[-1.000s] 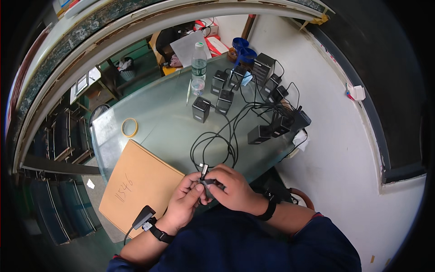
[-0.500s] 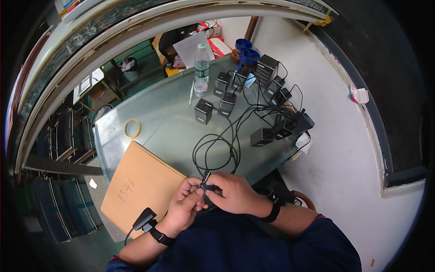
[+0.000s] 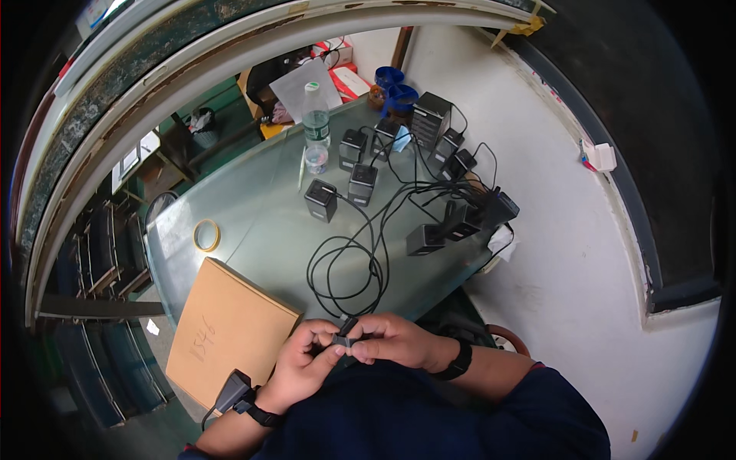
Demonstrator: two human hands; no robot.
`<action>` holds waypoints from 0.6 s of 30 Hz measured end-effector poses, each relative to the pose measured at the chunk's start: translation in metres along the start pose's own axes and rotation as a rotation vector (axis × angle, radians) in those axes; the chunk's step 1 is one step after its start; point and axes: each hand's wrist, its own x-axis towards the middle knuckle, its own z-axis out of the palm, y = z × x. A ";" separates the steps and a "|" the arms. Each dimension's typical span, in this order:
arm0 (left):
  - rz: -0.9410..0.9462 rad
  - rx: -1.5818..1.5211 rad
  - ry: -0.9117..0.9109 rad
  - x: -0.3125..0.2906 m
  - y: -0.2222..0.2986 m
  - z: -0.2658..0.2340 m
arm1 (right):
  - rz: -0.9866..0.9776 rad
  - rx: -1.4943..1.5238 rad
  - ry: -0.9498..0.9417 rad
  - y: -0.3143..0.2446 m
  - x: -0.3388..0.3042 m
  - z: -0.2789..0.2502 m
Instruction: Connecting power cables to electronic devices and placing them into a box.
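Note:
My left hand point(image 3: 305, 359) and my right hand point(image 3: 392, 339) meet at the table's near edge. Between their fingertips is a small black cable connector point(image 3: 343, 340), pinched from both sides. A second short black end point(image 3: 349, 324) sticks up beside it, and its exact kind is too small to make out. Just beyond the fingers, a black cable point(image 3: 381, 270) lies in loose loops on the glass-topped table point(image 3: 261, 222). It runs toward several black box-shaped power adapters, the nearest being one adapter point(image 3: 320, 202). Both wrists wear black straps with small devices.
A brown cardboard box point(image 3: 230, 330) lies left of my hands, with a roll of yellow tape point(image 3: 206, 235) beyond it. A clear water bottle point(image 3: 315, 119) stands farther back. Tangled cables and adapters point(image 3: 464, 222) fill the right side, near the white wall point(image 3: 567, 253).
The view has shifted slightly, so the table items sit a little left. My right fingers have turned and now pinch the connector's right side, opposite my left fingers.

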 end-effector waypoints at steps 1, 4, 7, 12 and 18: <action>0.004 0.025 0.029 0.001 -0.001 0.000 | 0.000 0.004 0.020 -0.001 0.001 0.002; -0.012 0.073 0.143 0.008 -0.003 0.007 | 0.028 -0.013 0.060 -0.004 0.004 -0.005; -0.003 0.104 0.190 0.017 0.003 0.014 | 0.046 -0.016 0.062 -0.013 0.009 -0.009; 0.005 0.082 0.285 0.021 0.006 0.021 | 0.092 -0.072 0.060 -0.021 0.016 -0.011; 0.007 0.073 0.337 0.022 -0.001 0.022 | -0.170 -0.790 0.000 -0.034 0.022 -0.018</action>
